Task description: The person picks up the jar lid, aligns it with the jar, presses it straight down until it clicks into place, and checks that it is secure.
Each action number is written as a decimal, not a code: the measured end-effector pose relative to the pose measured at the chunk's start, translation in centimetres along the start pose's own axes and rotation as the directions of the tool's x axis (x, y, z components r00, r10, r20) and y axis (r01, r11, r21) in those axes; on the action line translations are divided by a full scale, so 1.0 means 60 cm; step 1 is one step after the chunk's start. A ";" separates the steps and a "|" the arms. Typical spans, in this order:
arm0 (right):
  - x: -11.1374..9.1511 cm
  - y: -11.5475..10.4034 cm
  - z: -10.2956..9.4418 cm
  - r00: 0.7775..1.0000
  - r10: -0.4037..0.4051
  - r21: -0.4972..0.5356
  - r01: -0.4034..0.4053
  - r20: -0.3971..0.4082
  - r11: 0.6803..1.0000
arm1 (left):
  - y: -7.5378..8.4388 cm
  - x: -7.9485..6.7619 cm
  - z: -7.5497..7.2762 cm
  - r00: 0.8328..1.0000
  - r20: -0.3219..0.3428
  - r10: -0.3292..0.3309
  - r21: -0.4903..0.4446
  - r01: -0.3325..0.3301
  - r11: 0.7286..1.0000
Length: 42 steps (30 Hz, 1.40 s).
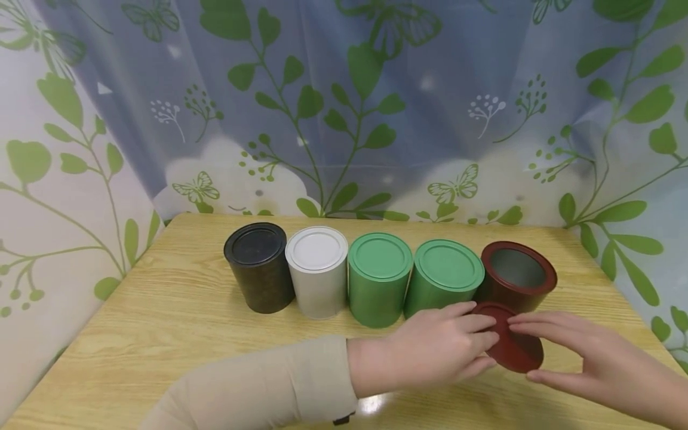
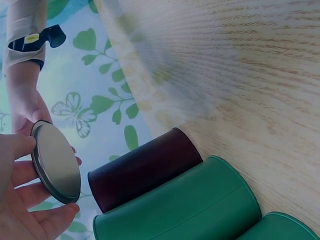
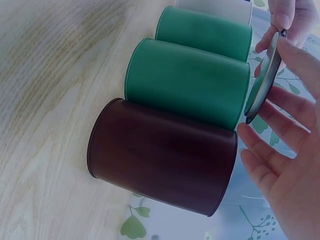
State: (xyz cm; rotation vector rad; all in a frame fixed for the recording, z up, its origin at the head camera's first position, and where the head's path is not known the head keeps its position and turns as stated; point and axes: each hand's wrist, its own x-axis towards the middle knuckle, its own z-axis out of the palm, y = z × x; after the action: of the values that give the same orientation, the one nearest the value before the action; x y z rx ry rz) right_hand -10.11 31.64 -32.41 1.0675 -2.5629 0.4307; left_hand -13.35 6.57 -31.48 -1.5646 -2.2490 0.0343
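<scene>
A dark red round lid [image 1: 518,346] is held tilted above the table, in front of the cans. Its silvery metal underside shows in the left wrist view, where the lid [image 2: 60,162] faces the camera. My left hand [image 1: 438,346] grips its left edge, fingers spread along the rim. On the opposite side my right hand [image 1: 604,358] holds the rim between thumb and fingers, as the right wrist view also shows. Just behind the lid stands the dark red can [image 3: 162,155], open at the top, its inside grey. Neither hand touches this can.
Left of the red can, a row of lidded cans stands close together: two green cans [image 1: 378,298], a white can [image 1: 319,292] and a black can [image 1: 263,283]. They are on a wood-grain table [image 1: 177,298]. A leaf-patterned curtain [image 1: 430,119] hangs behind and at both sides.
</scene>
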 end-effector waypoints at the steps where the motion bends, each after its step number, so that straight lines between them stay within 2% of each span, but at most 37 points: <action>1: 0.000 0.000 -0.001 1.000 0.001 0.001 -0.001 0.002 1.000 | -0.001 0.001 0.000 1.000 -0.002 0.001 -0.001 -0.001 1.000; 9: 0.002 0.001 -0.008 1.000 0.005 -0.022 -0.004 0.006 1.000 | -0.003 0.005 -0.003 1.000 -0.020 0.006 -0.009 -0.006 1.000; 16: 0.003 0.003 -0.012 1.000 0.014 -0.032 -0.014 0.006 0.999 | -0.006 0.007 -0.008 1.000 -0.002 -0.003 -0.031 0.003 1.000; 23: 0.006 0.005 -0.016 1.000 0.017 -0.042 -0.017 0.002 0.999 | -0.010 0.011 -0.011 1.000 -0.005 -0.002 -0.011 0.002 1.000; 29: 0.010 0.013 -0.018 1.000 0.019 -0.044 -0.019 -0.001 0.999 | -0.016 0.017 -0.014 1.000 0.026 -0.002 -0.030 0.003 1.000; 36: 0.011 0.020 -0.018 1.000 0.019 -0.037 -0.019 -0.002 0.999 | -0.024 0.030 -0.007 0.998 0.067 -0.009 -0.064 0.013 0.998; 42: 0.013 0.026 -0.017 0.996 0.083 -0.055 -0.081 0.038 0.995 | -0.034 0.045 0.001 0.992 0.115 -0.045 -0.127 0.060 0.990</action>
State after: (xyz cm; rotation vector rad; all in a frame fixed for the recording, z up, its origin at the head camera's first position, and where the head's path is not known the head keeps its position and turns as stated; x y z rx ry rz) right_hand -11.56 32.62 -31.43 0.9650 -2.6450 0.3625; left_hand -15.98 8.30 -30.23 -1.6048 -2.4225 -0.0419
